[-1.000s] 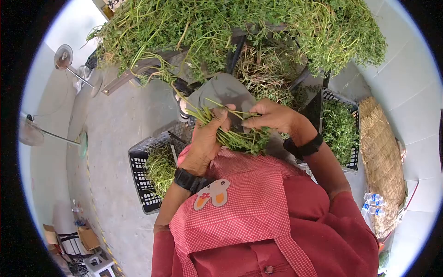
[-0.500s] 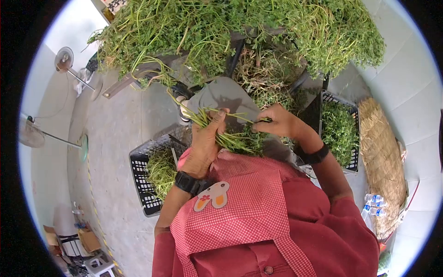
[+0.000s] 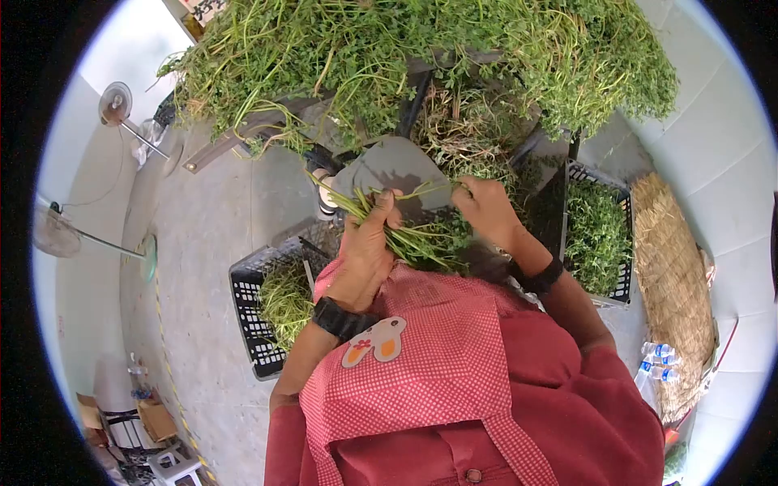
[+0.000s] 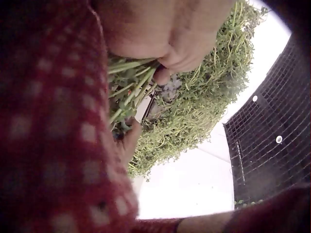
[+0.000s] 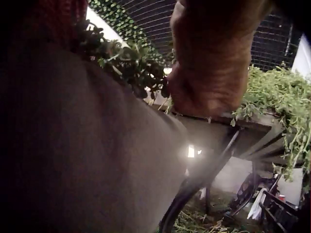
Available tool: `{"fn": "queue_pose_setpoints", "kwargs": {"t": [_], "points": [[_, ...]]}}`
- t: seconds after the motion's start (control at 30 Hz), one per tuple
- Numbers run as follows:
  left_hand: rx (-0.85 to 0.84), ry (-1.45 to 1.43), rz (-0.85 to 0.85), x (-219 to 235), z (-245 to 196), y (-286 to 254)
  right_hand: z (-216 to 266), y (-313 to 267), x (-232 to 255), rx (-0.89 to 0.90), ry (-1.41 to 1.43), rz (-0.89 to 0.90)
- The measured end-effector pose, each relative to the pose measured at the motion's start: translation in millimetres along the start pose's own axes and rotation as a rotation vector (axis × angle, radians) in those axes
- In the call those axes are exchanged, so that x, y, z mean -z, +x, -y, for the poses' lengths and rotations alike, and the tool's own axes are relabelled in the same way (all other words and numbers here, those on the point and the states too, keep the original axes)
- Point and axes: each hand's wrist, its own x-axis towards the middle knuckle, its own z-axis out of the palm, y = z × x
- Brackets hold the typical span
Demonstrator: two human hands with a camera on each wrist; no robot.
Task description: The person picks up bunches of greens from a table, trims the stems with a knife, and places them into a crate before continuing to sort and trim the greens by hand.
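My left hand (image 3: 369, 243) grips a bunch of leafy green stems (image 3: 425, 243) above the lap, cut ends up to the left and leaves to the right. One thin stem (image 3: 425, 189) runs out from the bunch toward my right hand (image 3: 490, 212), whose curled fingers pinch its far end. In the left wrist view, the stems (image 4: 133, 87) pass under the left hand (image 4: 170, 34), with fingers of the right hand (image 4: 129, 141) below. The right wrist view has the right hand (image 5: 211, 73) beside dark leaves (image 5: 131, 63); its fingertips are hidden there.
A large heap of greens (image 3: 340, 49) covers the table ahead, with wilted stems (image 3: 466, 121) heaped beneath. Black crates holding greens stand at left (image 3: 243, 312) and right (image 3: 624, 243). A straw roll (image 3: 668, 283) and water bottles (image 3: 658, 360) lie at far right.
The right hand has moved right and slightly up, away from the left hand, keeping hold of the stem's end. The left hand holds the bunch in nearly the same place.
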Motion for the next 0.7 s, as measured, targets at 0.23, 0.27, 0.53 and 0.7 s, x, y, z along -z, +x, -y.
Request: {"fn": "queue_pose_setpoints", "kwargs": {"t": [0.23, 0.27, 0.53, 0.7], "points": [[0.072, -0.158, 0.044, -5, 0, -4, 14, -9, 16, -0.499, 0.912, 0.084], [0.018, -0.089, 0.050, -6, 2, -3, 11, -10, 14, -0.494, 0.910, 0.084], [0.022, -0.274, 0.002, 2, -26, -10, -227, -46, 85, -0.508, -0.859, -0.175], [0.061, -0.251, 0.016, -7, -14, -5, -241, -49, 142, -0.506, -0.676, -0.416]]}}
